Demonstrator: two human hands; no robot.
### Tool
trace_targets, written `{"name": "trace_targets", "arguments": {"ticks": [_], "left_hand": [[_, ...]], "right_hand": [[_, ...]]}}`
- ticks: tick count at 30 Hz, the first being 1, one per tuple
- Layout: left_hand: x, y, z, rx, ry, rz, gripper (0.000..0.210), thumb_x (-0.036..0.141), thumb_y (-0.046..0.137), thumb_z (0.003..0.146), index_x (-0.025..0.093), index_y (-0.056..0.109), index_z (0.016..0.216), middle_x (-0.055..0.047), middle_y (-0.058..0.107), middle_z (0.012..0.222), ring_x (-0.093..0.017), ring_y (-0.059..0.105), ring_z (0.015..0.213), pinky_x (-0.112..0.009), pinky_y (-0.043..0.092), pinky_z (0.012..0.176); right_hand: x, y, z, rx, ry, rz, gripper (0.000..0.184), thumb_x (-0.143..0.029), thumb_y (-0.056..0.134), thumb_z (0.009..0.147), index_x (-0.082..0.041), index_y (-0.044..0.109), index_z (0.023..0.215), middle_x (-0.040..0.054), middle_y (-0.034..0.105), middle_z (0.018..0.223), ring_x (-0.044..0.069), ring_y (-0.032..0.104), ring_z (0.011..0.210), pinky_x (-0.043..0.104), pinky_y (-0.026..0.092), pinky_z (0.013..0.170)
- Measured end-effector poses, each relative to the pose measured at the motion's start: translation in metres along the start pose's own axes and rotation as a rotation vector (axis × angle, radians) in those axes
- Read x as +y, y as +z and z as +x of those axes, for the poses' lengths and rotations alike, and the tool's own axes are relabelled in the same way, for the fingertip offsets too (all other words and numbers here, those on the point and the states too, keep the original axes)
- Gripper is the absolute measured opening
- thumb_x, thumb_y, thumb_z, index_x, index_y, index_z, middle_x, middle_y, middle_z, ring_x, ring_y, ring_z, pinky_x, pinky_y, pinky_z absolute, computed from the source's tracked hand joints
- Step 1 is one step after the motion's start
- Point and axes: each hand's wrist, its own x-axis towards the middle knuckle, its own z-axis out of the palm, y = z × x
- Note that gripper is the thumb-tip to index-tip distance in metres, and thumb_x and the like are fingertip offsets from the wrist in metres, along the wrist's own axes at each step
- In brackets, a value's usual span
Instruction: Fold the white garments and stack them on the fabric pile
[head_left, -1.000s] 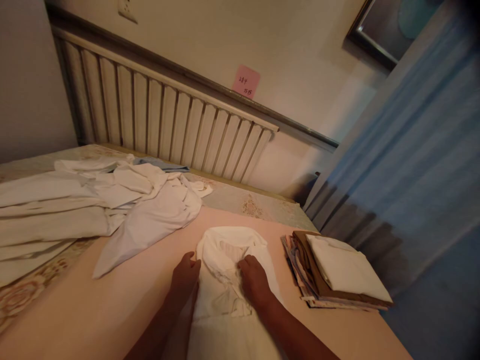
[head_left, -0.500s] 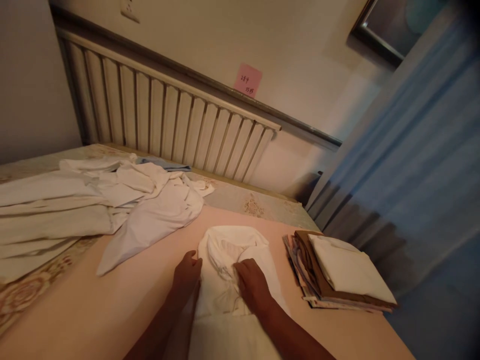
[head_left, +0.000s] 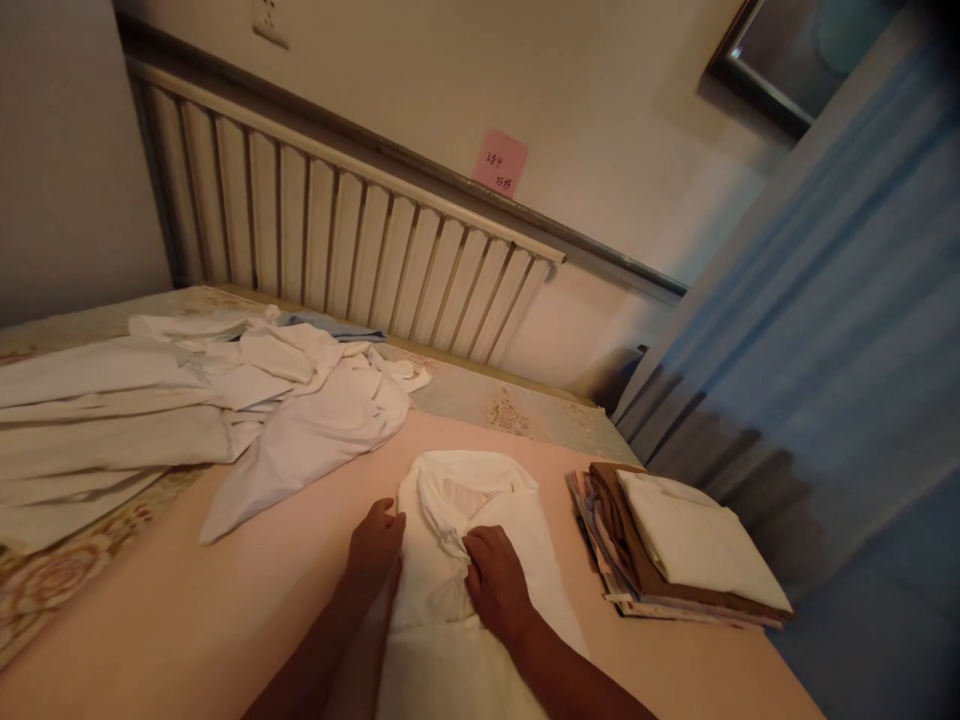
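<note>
Hands, two: your right hand (head_left: 495, 580) curls over one white garment's (head_left: 529, 520) gathered ruffle at six o'clock, its pinch hidden; your left hand (head_left: 375, 542) sits half-open beside the left edge, contact unclear. One folded cloth stack (head_left: 697, 535) lies at four o'clock, one crumpled pale heap (head_left: 322, 415) at nine; one pink note (head_left: 500, 160) at twelve bears two handwritten lines, hard to read.
</note>
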Motion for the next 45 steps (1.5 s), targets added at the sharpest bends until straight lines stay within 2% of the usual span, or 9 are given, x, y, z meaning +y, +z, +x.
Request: {"name": "trace_targets", "arguments": {"ticks": [3, 9, 15, 18, 25, 30, 34, 38, 45], "left_hand": [[-0.002, 0.001, 0.001, -0.001, 0.006, -0.014, 0.041, 0.029, 0.046, 0.086, 0.011, 0.053, 0.123, -0.007, 0.071, 0.089, -0.02, 0.067, 0.087, -0.026, 0.046, 0.073], [-0.002, 0.0, 0.0, -0.008, 0.012, 0.001, 0.044, 0.031, 0.046, 0.086, 0.01, 0.053, 0.124, -0.009, 0.07, 0.096, -0.022, 0.065, 0.097, -0.028, 0.046, 0.08], [-0.002, -0.002, -0.003, -0.036, -0.003, -0.03, 0.041, 0.031, 0.047, 0.085, 0.012, 0.056, 0.121, -0.01, 0.07, 0.1, -0.022, 0.065, 0.098, -0.027, 0.047, 0.082], [-0.003, -0.003, -0.002, -0.063, -0.032, -0.07, 0.039, 0.03, 0.049, 0.084, 0.014, 0.056, 0.119, -0.009, 0.07, 0.102, -0.021, 0.067, 0.095, -0.025, 0.049, 0.077], [-0.002, -0.002, -0.004, -0.18, -0.163, -0.172, 0.043, 0.023, 0.05, 0.081, 0.013, 0.051, 0.122, -0.008, 0.072, 0.094, -0.017, 0.07, 0.073, -0.021, 0.051, 0.057], [-0.003, -0.002, -0.006, -0.233, -0.17, -0.157, 0.046, 0.019, 0.053, 0.076, 0.013, 0.051, 0.122, -0.004, 0.072, 0.076, -0.017, 0.069, 0.067, -0.022, 0.05, 0.054], [-0.002, -0.004, -0.007, -0.205, -0.109, -0.051, 0.046, 0.013, 0.058, 0.068, 0.015, 0.058, 0.114, -0.001, 0.07, 0.069, -0.019, 0.069, 0.068, -0.023, 0.049, 0.058], [0.002, -0.007, -0.01, -0.154, -0.022, 0.046, 0.042, 0.012, 0.059, 0.068, 0.017, 0.062, 0.109, -0.001, 0.07, 0.078, -0.019, 0.067, 0.08, -0.023, 0.046, 0.069], [0.01, -0.006, -0.021, -0.109, 0.014, 0.123, 0.043, 0.011, 0.054, 0.072, 0.017, 0.06, 0.114, -0.003, 0.069, 0.087, -0.018, 0.064, 0.086, -0.023, 0.043, 0.071]], "right_hand": [[0.001, 0.002, 0.001, 0.015, 0.003, -0.005, 0.033, -0.003, 0.045, 0.069, -0.021, 0.057, 0.094, 0.0043, 0.055, 0.096, 0.021, 0.045, 0.092, 0.035, 0.039, 0.081], [-0.001, 0.003, 0.003, 0.006, 0.017, -0.013, 0.027, -0.004, 0.044, 0.071, -0.02, 0.055, 0.09, 0.0046, 0.055, 0.094, 0.021, 0.044, 0.091, 0.036, 0.038, 0.082], [-0.001, 0.004, 0.003, 0.016, 0.019, -0.041, 0.03, -0.002, 0.043, 0.069, -0.021, 0.055, 0.089, 0.0043, 0.054, 0.094, 0.021, 0.045, 0.09, 0.036, 0.037, 0.081], [-0.001, 0.005, 0.003, 0.021, 0.02, -0.056, 0.03, -0.002, 0.043, 0.068, -0.021, 0.055, 0.088, 0.004, 0.054, 0.092, 0.021, 0.045, 0.09, 0.035, 0.037, 0.08], [-0.002, 0.005, 0.003, 0.02, 0.017, -0.059, 0.03, -0.002, 0.043, 0.068, -0.021, 0.055, 0.088, 0.0044, 0.054, 0.093, 0.021, 0.045, 0.09, 0.036, 0.037, 0.081], [-0.001, 0.005, 0.003, 0.015, 0.024, -0.055, 0.029, -0.001, 0.042, 0.068, -0.021, 0.054, 0.087, 0.0042, 0.053, 0.092, 0.021, 0.044, 0.09, 0.036, 0.037, 0.082], [-0.001, 0.005, 0.003, 0.01, 0.025, -0.059, 0.029, -0.002, 0.042, 0.068, -0.021, 0.053, 0.086, 0.0041, 0.053, 0.092, 0.021, 0.044, 0.09, 0.035, 0.037, 0.081], [0.0, 0.006, 0.002, 0.016, 0.022, -0.064, 0.03, -0.002, 0.043, 0.065, -0.021, 0.052, 0.086, 0.0041, 0.053, 0.093, 0.021, 0.044, 0.09, 0.035, 0.036, 0.081], [0.002, 0.009, 0.002, 0.029, 0.025, -0.061, 0.032, 0.0, 0.042, 0.06, -0.021, 0.05, 0.082, 0.0039, 0.053, 0.092, 0.021, 0.044, 0.09, 0.035, 0.036, 0.08]]}}
